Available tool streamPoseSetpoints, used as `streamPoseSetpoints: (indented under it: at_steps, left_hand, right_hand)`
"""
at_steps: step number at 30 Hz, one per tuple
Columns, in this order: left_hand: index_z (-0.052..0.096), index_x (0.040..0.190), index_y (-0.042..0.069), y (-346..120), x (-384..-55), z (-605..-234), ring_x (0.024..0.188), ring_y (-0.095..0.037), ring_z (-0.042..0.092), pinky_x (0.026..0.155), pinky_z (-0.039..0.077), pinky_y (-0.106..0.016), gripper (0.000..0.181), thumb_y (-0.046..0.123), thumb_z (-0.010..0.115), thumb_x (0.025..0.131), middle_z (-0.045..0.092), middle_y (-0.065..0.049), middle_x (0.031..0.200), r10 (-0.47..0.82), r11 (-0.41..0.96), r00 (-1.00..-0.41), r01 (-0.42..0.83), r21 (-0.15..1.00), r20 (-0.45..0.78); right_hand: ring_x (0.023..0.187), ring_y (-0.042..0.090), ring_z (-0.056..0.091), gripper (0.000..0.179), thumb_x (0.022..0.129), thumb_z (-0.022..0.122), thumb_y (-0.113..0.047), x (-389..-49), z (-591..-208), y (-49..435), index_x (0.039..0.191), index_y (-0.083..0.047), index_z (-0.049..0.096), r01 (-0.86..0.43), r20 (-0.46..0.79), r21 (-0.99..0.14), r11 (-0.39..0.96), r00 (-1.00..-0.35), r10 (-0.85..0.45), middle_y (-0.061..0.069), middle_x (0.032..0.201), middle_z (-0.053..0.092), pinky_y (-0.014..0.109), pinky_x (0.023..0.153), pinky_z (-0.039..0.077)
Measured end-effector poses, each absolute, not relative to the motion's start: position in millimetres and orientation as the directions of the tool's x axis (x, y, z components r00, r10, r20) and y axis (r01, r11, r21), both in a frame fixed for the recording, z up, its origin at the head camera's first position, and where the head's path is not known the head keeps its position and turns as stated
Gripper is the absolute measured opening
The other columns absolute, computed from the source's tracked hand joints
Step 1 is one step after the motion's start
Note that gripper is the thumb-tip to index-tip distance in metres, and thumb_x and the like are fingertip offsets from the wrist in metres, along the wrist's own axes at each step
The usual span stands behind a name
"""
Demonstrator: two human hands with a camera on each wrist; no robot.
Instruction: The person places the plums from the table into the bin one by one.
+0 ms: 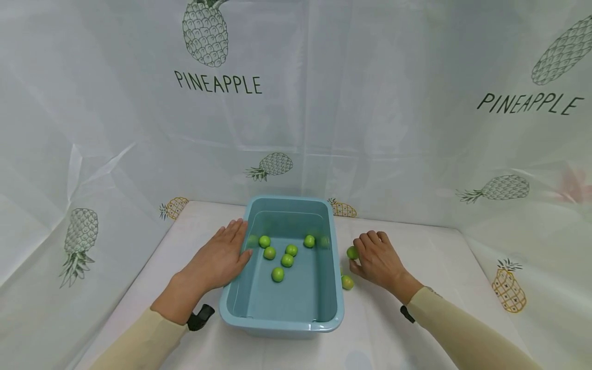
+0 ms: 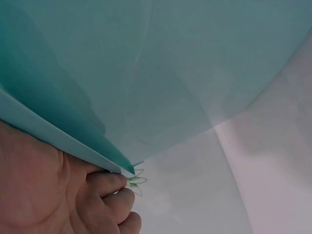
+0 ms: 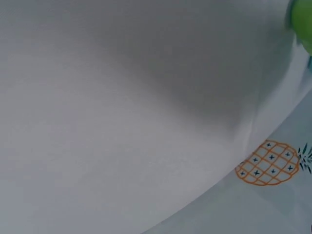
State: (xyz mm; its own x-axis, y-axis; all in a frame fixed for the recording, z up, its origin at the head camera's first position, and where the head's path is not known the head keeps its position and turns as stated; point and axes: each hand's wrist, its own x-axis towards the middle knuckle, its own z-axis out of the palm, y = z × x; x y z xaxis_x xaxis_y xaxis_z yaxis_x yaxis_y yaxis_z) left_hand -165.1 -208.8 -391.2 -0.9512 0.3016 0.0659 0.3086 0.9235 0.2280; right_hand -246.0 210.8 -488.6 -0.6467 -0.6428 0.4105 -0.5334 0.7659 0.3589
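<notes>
A pale blue plastic bin (image 1: 281, 325) stands on the table with several small round green fruits (image 1: 287, 260) inside. My left hand (image 1: 221, 255) rests on its left rim, fingers straight and the thumb over the edge. In the left wrist view that hand's palm (image 2: 29, 180) lies against the rim. Right of the bin, my right hand (image 1: 376, 259) pinches a green fruit (image 1: 352, 252) between thumb and fingertips. Part of this green fruit (image 3: 303, 22) shows at the corner of the right wrist view. Nearer the bin wall lies another fruit (image 1: 347, 282), yellowish green, on the table.
A white cloth covers the table (image 1: 384, 339). Behind it hangs a pale sheet (image 1: 379, 128) printed with pineapples and lettering. Dark wrist straps show at the left wrist (image 1: 201, 317) and the right wrist (image 1: 407, 314).
</notes>
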Motion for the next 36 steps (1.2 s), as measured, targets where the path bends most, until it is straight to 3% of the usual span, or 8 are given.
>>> streamPoseSetpoints:
  at_steps: [20,29,36]
  left_hand:
    - [0.031,0.161,-0.01,-209.0,-163.2,-388.4,0.158,-0.045,0.027,0.128,0.027,-0.061,0.072,0.034,0.054,0.109,0.03,-0.027,0.169,0.321,0.927,-0.943,0.333,0.172,0.091]
    - [0.032,0.16,-0.01,-209.4,-164.7,-388.4,0.158,-0.044,0.028,0.128,0.027,-0.061,0.072,0.034,0.054,0.109,0.031,-0.027,0.169,0.333,0.928,-0.937,0.345,0.141,0.102]
    - [0.031,0.16,-0.011,-209.2,-164.4,-388.2,0.158,-0.045,0.027,0.129,0.026,-0.06,0.072,0.034,0.054,0.109,0.031,-0.028,0.169,0.33,0.928,-0.939,0.341,0.148,0.094]
  right_hand:
    - [0.078,0.031,0.053,0.037,0.091,0.055,-0.043,-256.9,-442.3,197.3,0.087,-0.006,0.051,-0.551,0.586,0.322,0.77,-0.522,-0.619,0.008,0.079,0.052,0.047,0.072,0.046]
    - [0.082,0.033,0.052,0.04,0.092,0.055,-0.044,-261.5,-401.7,169.9,0.089,-0.003,0.055,-0.571,0.666,0.247,0.783,-0.487,-0.566,0.012,0.083,0.056,0.049,0.074,0.044]
    - [0.087,0.031,0.052,0.043,0.097,0.055,-0.048,-248.1,-385.1,129.6,0.097,-0.005,0.06,-0.637,0.638,0.209,0.742,-0.486,-0.597,0.011,0.092,0.06,0.048,0.077,0.043]
